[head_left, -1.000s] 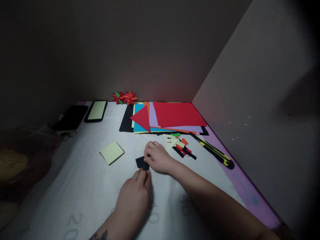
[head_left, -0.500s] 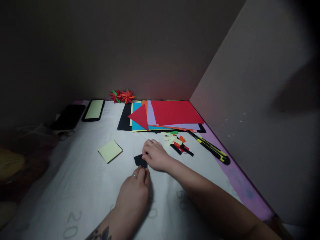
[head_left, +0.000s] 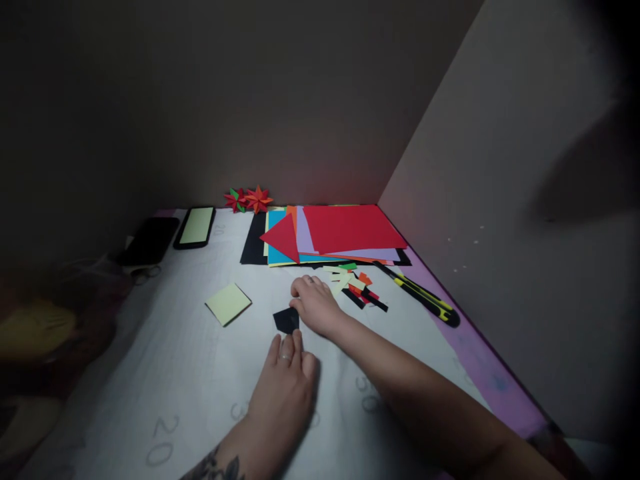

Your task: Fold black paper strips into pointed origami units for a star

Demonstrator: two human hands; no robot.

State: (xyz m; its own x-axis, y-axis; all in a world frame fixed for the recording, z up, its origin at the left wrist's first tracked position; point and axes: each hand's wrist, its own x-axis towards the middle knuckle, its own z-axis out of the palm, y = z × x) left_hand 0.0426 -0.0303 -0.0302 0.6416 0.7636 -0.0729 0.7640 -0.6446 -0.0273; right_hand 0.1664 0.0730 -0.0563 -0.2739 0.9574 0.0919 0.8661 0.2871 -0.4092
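Note:
A small black paper piece (head_left: 286, 321) lies on the white table cover (head_left: 175, 373). My right hand (head_left: 315, 305) rests on the piece's right edge with its fingers curled down onto it. My left hand (head_left: 285, 390) lies flat just below the piece, fingers together and stretched toward it, a ring on one finger. A pale yellow paper square (head_left: 228, 304) lies to the left of the hands.
A stack of coloured sheets with red on top (head_left: 345, 230) sits at the back. Paper scraps (head_left: 357, 285) and a yellow-black utility knife (head_left: 417, 292) lie right of it. Two paper stars (head_left: 249, 199), two phones (head_left: 196, 225) and scissors (head_left: 143, 272) sit at back left. Walls close in behind and right.
The black piece has turned slightly under my right hand. My left hand has flattened out and sits a bit lower, just off the piece.

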